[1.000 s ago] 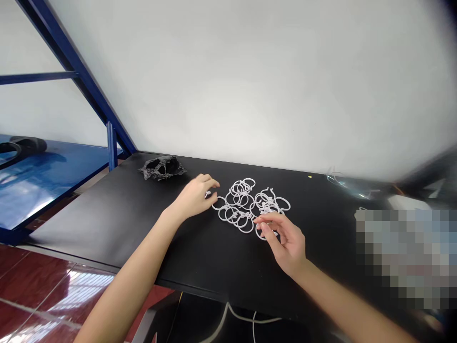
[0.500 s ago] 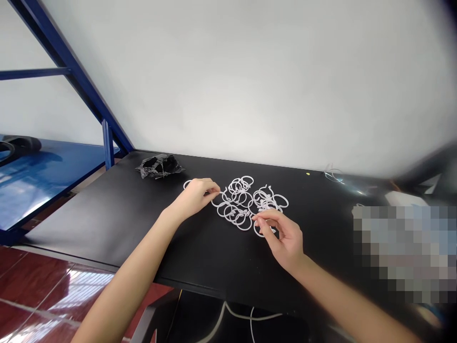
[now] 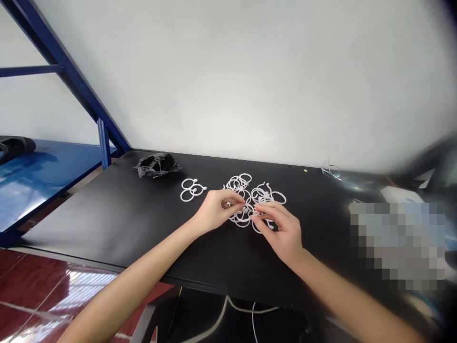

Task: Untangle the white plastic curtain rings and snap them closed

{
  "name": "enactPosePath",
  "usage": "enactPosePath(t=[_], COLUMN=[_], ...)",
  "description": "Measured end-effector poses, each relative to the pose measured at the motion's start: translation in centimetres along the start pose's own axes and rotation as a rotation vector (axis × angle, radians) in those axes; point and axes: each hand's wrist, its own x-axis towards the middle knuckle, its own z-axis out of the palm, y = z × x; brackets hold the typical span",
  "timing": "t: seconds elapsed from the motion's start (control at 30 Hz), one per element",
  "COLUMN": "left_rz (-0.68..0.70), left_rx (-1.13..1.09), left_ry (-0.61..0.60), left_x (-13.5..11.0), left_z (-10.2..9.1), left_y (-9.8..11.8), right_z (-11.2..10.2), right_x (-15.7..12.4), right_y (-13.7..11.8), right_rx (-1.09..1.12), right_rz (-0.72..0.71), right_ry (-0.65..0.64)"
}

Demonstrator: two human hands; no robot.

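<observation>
Several thin white plastic rings (image 3: 278, 196) with small knobbed clasps lie in a tangled heap on the black table. My left hand (image 3: 220, 209) reaches over the heap's left part, thumb and fingertips pinched on a white ring. Just to its right, my right hand (image 3: 283, 231) closes thumb and fingers on what looks like the same ring, over the heap's near edge. The fingertips partly hide the ring's clasp. A few rings (image 3: 186, 195) lie apart from the heap, to the left of my left hand.
A crumpled black plastic bag (image 3: 157, 166) lies at the back left of the black table (image 3: 117, 214). Clear eyeglasses (image 3: 332, 172) rest at the back right. A blurred-out patch (image 3: 396, 243) covers something on the right. A blue metal frame (image 3: 76, 90) stands at the left.
My left hand has moved right, from the heap's left edge to beside my right hand. The separate rings on the left are now uncovered. My right hand stays nearly in place.
</observation>
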Motion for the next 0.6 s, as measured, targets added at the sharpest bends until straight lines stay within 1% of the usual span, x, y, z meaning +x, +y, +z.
enactPosePath(t=[0.1,0.23,0.33,0.4,0.47,0.53,0.6], left_rz=[-0.041,-0.134,-0.129,-0.044,0.107,0.266,0.375], left_rx=[-0.077,-0.195,-0.244,-0.182,-0.046,0.085,0.151], left_ry=[0.014,-0.035,-0.049,-0.069,-0.083,-0.06,-0.018], left_x=[0.1,0.1,0.0,-0.3,-0.6,-1.0,-1.3], left_z=[-0.1,0.0,0.4,1.0,1.6,2.2,2.7], left_y=[-0.3,-0.6,-0.2,0.4,0.8,0.9,0.7], right_z=[0.0,0.1,0.1,0.2,0.4,0.6,0.8], right_x=[0.1,0.1,-0.1,-0.2,-0.2,-0.4,-0.5], right_y=[0.0,0.0,0.0,0.0,-0.2,-0.4,-0.6], right_rx=[-0.074,-0.166,-0.184,-0.176,-0.15,-0.1,-0.04], right_rz=[-0.059,-0.046,-0.048,-0.071,-0.093,-0.099,-0.085], right_ry=[0.03,0.045,0.039,0.042,0.028,0.005,-0.017])
